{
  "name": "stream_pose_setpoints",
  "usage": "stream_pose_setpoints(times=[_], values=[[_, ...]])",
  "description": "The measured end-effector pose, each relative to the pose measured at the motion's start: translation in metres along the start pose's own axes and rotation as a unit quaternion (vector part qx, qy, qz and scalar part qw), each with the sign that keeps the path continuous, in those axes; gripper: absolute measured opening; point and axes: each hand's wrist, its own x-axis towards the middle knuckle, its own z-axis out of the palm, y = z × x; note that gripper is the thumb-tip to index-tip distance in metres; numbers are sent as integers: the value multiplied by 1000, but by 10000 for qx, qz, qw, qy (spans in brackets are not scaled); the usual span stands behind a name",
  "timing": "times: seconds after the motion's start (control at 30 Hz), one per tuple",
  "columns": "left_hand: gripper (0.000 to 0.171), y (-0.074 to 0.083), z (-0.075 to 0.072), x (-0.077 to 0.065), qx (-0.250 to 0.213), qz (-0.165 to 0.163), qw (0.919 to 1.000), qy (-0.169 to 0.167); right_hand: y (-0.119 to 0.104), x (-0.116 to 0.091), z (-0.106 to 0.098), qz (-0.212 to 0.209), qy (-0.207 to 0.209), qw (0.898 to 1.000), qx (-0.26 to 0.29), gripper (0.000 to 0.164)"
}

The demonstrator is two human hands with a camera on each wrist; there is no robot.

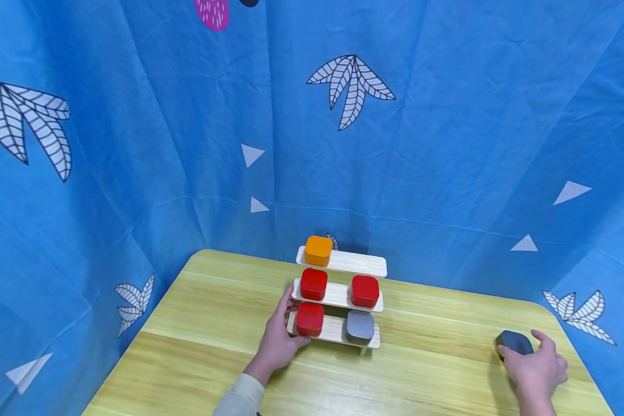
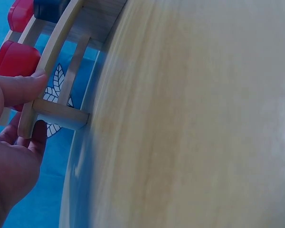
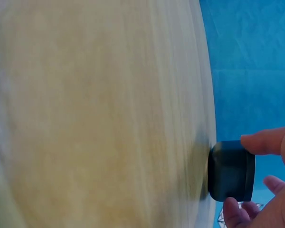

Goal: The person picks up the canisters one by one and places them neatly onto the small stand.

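A three-tier wooden shelf (image 1: 335,330) stands at the back middle of the table. My left hand (image 1: 278,344) grips its left end, thumb over the lowest tier and fingers behind and beneath it in the left wrist view. Beside the thumb, a red lidded box (image 1: 309,318) sits on that tier, with a grey box (image 1: 360,326) at its right end. Far to the right, my right hand (image 1: 538,370) pinches a black rounded-square box (image 1: 517,342). In the right wrist view, thumb and fingers lie on opposite sides of this black box (image 3: 228,171), its base at the tabletop.
Two more red boxes (image 1: 365,290) occupy the middle tier's ends, and an orange box (image 1: 318,250) sits at the top tier's left. Blue patterned cloth (image 1: 421,144) hangs behind and beside the wooden table (image 1: 426,375). The table's right edge runs close to my right hand.
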Motion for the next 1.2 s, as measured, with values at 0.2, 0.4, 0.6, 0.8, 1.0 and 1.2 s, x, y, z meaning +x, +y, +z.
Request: stream_pose_setpoints(times=[0.2,0.4,0.6,0.8,1.0,1.2], values=[[117,1,0,0,36,11,10000,19,2,5,1,-62,-88,9998,-142,93],[117,2,0,0,75,-32,10000,19,5,6,2,-181,-81,9997,-158,92],[116,2,-1,0,41,-17,10000,14,5,6,3,-279,-53,9995,-137,93],[117,3,-1,0,73,-43,10000,11,6,6,3,-311,-6,9995,-41,94],[118,2,0,0,67,-24,10000,18,6,6,3,-342,9,9994,2,93],[118,0,0,0,14,-26,10000,11,7,7,3,-360,-2,9993,82,93]])
